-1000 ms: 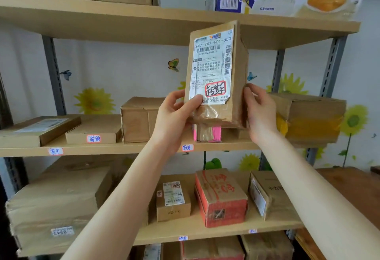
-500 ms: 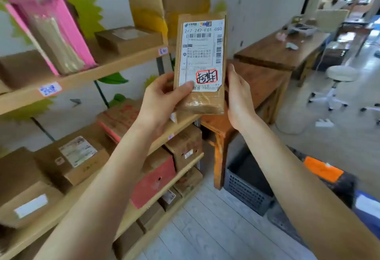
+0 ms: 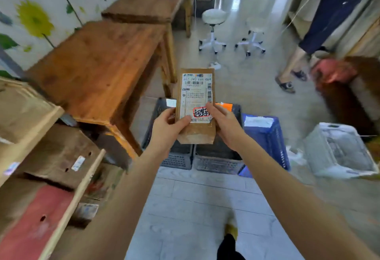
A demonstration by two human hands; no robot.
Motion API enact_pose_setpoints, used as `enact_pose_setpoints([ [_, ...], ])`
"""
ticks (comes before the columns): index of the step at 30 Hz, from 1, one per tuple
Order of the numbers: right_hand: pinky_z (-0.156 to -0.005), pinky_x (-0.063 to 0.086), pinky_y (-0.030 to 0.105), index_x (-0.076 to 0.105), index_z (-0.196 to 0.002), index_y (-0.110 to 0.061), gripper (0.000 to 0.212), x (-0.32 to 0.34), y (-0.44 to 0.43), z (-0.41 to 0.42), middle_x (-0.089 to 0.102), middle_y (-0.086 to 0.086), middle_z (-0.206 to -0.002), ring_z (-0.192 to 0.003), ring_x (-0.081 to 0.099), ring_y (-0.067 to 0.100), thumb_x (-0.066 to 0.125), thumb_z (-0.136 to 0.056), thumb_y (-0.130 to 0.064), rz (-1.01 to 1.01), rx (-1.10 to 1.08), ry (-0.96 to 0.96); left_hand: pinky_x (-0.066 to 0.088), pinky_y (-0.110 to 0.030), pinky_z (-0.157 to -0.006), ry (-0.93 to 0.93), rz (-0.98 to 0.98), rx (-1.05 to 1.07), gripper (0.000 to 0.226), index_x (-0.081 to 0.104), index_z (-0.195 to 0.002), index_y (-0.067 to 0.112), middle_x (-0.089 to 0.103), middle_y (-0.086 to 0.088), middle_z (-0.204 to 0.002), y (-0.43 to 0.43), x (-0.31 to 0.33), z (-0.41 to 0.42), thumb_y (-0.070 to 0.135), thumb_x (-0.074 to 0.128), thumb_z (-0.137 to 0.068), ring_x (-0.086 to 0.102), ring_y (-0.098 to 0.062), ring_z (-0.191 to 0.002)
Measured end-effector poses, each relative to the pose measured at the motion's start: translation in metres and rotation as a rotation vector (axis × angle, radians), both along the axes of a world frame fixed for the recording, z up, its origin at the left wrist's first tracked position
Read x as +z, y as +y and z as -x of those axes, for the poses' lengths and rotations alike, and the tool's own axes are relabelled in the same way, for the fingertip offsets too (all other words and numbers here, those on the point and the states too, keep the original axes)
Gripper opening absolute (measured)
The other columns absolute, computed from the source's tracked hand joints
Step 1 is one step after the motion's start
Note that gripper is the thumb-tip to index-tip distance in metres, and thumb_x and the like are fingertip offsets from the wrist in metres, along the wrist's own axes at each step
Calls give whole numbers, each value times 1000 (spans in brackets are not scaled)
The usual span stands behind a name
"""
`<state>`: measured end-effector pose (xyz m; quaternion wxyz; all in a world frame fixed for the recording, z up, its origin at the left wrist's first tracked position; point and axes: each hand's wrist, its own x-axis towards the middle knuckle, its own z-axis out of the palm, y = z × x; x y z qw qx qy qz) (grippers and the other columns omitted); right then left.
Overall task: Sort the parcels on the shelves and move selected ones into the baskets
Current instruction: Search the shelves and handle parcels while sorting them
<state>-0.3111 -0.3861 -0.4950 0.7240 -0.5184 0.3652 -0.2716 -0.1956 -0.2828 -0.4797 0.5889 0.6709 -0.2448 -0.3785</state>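
Gripping the labelled brown parcel (image 3: 195,128) upright between your left hand (image 3: 167,131) and right hand (image 3: 225,127), you hold it above two dark baskets (image 3: 218,163) on the floor.

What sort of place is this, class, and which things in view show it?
Probably a parcel sorting or pickup room: a shelf holds cardboard boxes, the left hand and right hand hold a parcel with a shipping label, and plastic baskets stand on the floor.
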Motion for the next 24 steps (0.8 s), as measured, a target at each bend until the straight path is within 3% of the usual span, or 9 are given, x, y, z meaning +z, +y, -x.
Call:
enact_pose_setpoints([
  [5,-88,53,38,62,-94,-29,9,-46,-97,41,70,-2,-100,-97,66,19,55,-91,-32,-76,-69,138,56,-28,-75,89,-87,-28,43,52,-122,15,64,-3,-109,-100,-48,42,18,68,-82,64,-18,-98],
  [9,-83,54,35,59,-93,-28,13,-80,-151,51,68,2,-105,-96,65,17,48,-94,-36,-143,-57,273,54,-34,-83,131,-209,-46,38,51,-120,12,62,-8,-117,-156,-87,54,17,64,-85,61,-22,-105],
  [12,-82,54,33,55,-108,-20,23,-110,-184,47,65,0,-103,-93,63,15,40,-97,-35,-212,-55,369,52,-42,-89,154,-302,-18,43,48,-124,2,60,-12,-119,-193,-118,52,17,62,-86,60,-26,-106],
  [17,-90,52,40,52,-116,-15,29,-168,-241,20,63,4,-110,-99,62,19,35,-99,-32,-296,-77,470,47,-17,-64,231,-358,-18,30,49,-115,12,59,0,-102,-253,-177,31,15,60,-87,59,-7,-87],
  [21,-85,54,41,49,-123,-15,33,-232,-293,-13,63,3,-114,-99,62,19,35,-99,-32,-373,-98,520,45,-8,-58,316,-440,-59,46,40,-135,24,54,5,-120,-304,-243,1,28,54,-92,54,-3,-97],
  [23,-77,55,37,48,-125,-16,33,-275,-319,-32,63,3,-116,-98,61,17,35,-99,-32,-378,-92,545,47,-10,-68,342,-481,-64,48,36,-140,26,52,7,-128,-330,-287,-15,30,50,-94,53,-4,-101],
  [24,-74,55,33,48,-126,-17,33,-298,-330,-41,63,3,-116,-96,61,16,34,-99,-31,-384,-97,559,49,-20,-79,361,-513,-59,47,36,-140,28,52,6,-132,-343,-310,-22,31,48,-95,54,-12,-108],
])
